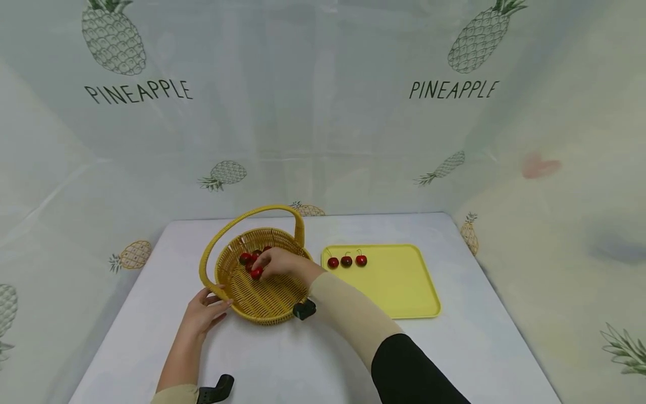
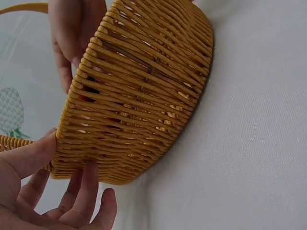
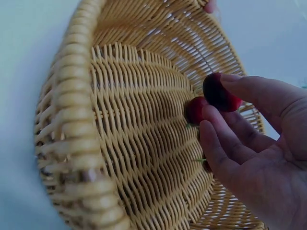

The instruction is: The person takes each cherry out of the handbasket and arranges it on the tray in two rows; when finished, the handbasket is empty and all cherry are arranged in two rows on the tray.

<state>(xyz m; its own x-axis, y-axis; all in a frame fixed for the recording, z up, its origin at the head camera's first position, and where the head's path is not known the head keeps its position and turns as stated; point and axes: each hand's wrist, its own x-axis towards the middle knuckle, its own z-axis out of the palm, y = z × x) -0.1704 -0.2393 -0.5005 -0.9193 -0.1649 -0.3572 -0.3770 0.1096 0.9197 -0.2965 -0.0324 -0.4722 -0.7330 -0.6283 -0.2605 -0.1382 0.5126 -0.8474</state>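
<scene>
A yellow wicker basket (image 1: pixel 267 306) with a tall arched handle stands on the table, and several dark red cherries (image 1: pixel 245 258) lie inside it. My left hand (image 1: pixel 202 311) grips the basket's rim near the foot of the handle. In the left wrist view, its thumb lies at the rim and its fingers (image 2: pixel 86 191) touch the woven outer wall. My right hand (image 1: pixel 277 262) reaches into the basket. Between its thumb and fingers it pinches one cherry (image 3: pixel 221 92), while another cherry (image 3: pixel 194 110) sits right beside the fingertips. Other cherries are partly hidden behind this hand.
To the basket's right lies a yellow tray (image 1: pixel 398 286). Three stemmed cherries (image 1: pixel 346 261) form a row along its far left part. The white table (image 1: pixel 282 365) backs onto a pineapple-print sheet (image 1: pixel 323 129). My right forearm crosses close by the tray's near left corner.
</scene>
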